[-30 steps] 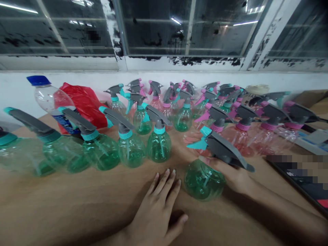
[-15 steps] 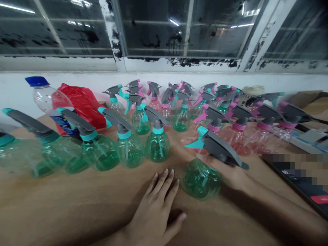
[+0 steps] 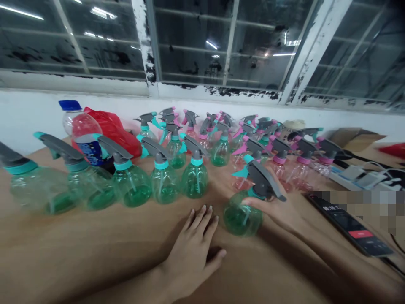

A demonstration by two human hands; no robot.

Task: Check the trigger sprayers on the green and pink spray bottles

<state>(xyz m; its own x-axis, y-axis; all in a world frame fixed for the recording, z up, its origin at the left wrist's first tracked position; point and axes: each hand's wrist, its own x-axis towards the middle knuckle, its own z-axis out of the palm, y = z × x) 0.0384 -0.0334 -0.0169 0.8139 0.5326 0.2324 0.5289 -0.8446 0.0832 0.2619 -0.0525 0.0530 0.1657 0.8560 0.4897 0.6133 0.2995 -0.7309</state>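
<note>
My left hand (image 3: 194, 249) lies flat on the wooden table (image 3: 120, 245), fingers stretched out and holding nothing. To its right, my right hand (image 3: 274, 209) is closed around the neck of a green spray bottle (image 3: 242, 217). The thumb crosses just below the turquoise collar; the other fingers are mostly hidden behind the bottle. Its grey spray head, with a turquoise trigger and nozzle, points left and away from me. Beyond my left hand stands a similar green spray bottle (image 3: 194, 179), at the end of a row of several running left.
Pink spray bottles (image 3: 280, 166) and more green ones crowd toward the wall. A blue-capped plastic bottle (image 3: 82, 126) and a red plastic bag (image 3: 120, 133) stand back left. At right lie a phone (image 3: 351, 226), a power strip (image 3: 363, 175) with cables, and brown cardboard (image 3: 357, 139).
The view has shifted, bringing more of the phone and power strip into sight. My right thumb now sits lower across the held spray bottle. My left hand stays flat on the table.
</note>
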